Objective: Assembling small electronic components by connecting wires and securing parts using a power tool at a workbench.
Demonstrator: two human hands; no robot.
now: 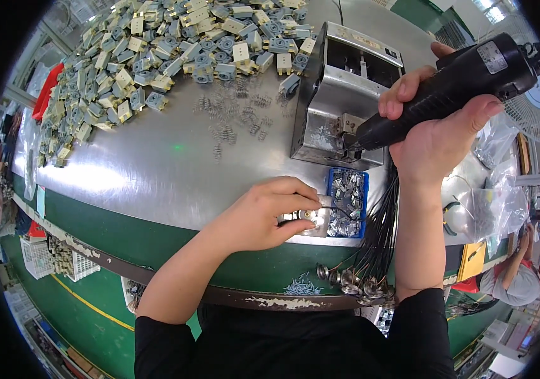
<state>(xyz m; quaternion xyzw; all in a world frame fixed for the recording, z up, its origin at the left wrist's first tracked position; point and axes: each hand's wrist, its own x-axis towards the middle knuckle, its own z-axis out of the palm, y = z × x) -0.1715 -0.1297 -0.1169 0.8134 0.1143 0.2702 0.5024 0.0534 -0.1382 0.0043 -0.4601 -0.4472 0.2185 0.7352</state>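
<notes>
While right hand (437,136) grasps one black screwdriver (453,88) | left hand (267,211) grip pinches one metal part (304,218) | one blue tray (347,202)

Clear plastic bags (500,189) lie far right — a white label (494,55) tops the black screwdriver (453,88).

We see a brightly and evenly lit scene, with overhead light laying a broad white glare across the steel counter (156,170) and a small green glint near its middle. Shadows are soft and short beneath the hands. The fisheye bends the counter's edge into a curve, black corners ring the frame, and detail smears and softens toward the rim.
</notes>
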